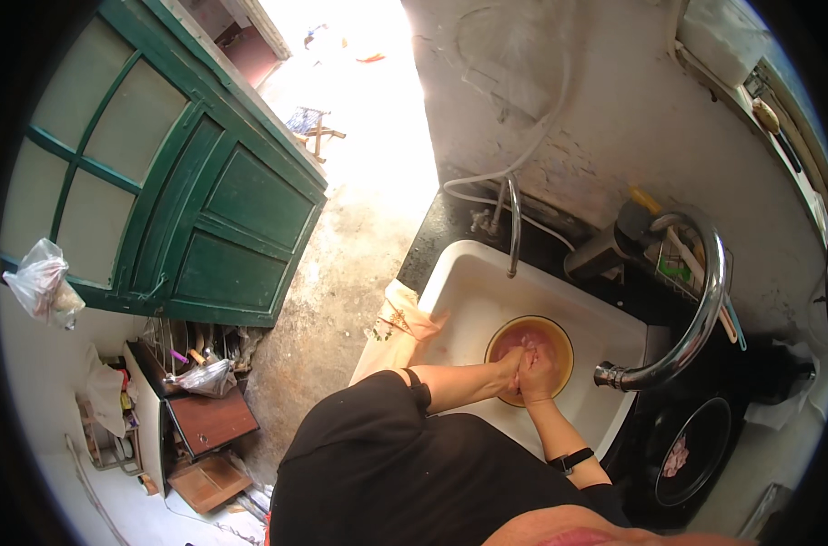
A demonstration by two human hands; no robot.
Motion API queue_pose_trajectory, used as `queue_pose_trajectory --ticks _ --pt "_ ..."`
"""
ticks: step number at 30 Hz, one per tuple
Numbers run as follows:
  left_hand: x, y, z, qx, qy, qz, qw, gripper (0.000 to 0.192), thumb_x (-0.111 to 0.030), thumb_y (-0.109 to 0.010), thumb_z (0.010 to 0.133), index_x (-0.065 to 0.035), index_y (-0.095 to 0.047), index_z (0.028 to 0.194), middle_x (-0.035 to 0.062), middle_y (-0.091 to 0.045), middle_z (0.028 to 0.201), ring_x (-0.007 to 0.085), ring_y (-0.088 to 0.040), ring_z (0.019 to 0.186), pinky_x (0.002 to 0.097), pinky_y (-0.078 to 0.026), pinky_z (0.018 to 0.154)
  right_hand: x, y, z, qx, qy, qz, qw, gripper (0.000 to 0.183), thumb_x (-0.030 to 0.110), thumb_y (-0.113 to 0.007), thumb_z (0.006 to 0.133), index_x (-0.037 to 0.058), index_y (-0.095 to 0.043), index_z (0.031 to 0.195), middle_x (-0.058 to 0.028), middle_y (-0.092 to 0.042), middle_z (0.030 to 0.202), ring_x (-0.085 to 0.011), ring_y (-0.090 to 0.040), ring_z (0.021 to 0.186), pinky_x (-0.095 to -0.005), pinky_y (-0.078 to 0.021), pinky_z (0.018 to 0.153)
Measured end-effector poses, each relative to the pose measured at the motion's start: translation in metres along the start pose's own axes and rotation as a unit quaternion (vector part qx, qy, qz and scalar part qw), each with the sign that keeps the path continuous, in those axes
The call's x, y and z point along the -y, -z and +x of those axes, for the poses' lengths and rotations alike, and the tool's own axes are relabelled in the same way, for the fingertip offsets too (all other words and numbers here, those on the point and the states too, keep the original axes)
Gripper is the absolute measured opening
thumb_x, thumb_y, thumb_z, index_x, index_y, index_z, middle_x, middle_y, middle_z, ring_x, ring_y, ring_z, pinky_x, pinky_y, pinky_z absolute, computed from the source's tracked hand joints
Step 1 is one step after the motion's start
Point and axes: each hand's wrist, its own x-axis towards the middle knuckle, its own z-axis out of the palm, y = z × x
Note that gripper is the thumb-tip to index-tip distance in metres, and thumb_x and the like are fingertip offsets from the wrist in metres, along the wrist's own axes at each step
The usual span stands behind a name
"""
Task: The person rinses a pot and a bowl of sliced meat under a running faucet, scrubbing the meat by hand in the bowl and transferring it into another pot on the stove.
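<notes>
A round yellow basin with a dark rim [568,341] stands in a white rectangular sink [465,286]. Pinkish contents, perhaps liquid with pale pieces of meat, show inside the basin. Over its middle, my left hand [512,364] and my right hand [537,375] are pressed together, fingers curled against each other. Whatever may be between the palms is hidden. A chrome gooseneck faucet [711,300] arches at the right of the sink, its end near my right forearm. A second thin curved spout [514,225] hangs over the far side of the sink.
A black pan [694,471] with pink meat pieces [675,457] sits on the right. Beyond the sink are a dark metal canister [595,252] and a wire utensil rack [680,263]. Peach cloth [393,327] drapes over the left edge. A green door [243,205] stands at left.
</notes>
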Motion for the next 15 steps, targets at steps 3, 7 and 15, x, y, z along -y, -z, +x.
queue_pose_trajectory --ticks 3,7,15 --pt "-0.006 0.012 0.007 0.171 -0.033 0.2 0.964 0.027 -0.035 -0.04 0.088 -0.0176 -0.052 0.072 -0.0018 -0.054 0.063 0.0119 -0.051 0.049 0.0243 -0.04 0.042 -0.016 -0.002 -0.002 -0.024 0.028 -0.009 0.999 0.011 0.014 -0.051 0.078 0.0054 -0.056 0.082 -0.0138 -0.056 0.075 -0.0303 -0.054 0.061 -0.0381 -0.0431 0.054" --pt "-0.019 -0.03 -0.006 0.028 -0.109 0.213 0.97 0.028 -0.034 -0.041 0.088 -0.0107 -0.052 0.099 0.0076 -0.057 0.09 0.0187 -0.055 0.076 0.0317 -0.049 0.06 -0.009 0.017 0.004 0.09 -0.44 0.376 0.81 0.023 0.021 -0.044 0.084 0.0085 -0.057 0.099 -0.0103 -0.06 0.09 -0.0249 -0.056 0.074 -0.0381 -0.0441 0.069" --pt "0.024 -0.133 -0.081 0.114 -0.328 0.536 0.769 0.034 -0.027 -0.036 0.091 0.0008 -0.048 0.107 0.0139 -0.051 0.102 0.0185 -0.052 0.091 0.027 -0.042 0.078 -0.018 0.086 0.022 -0.177 -0.453 0.77 0.414 0.02 0.028 -0.048 0.078 0.0107 -0.052 0.068 -0.0013 -0.049 0.061 -0.0163 -0.045 0.054 -0.029 -0.0402 0.054"
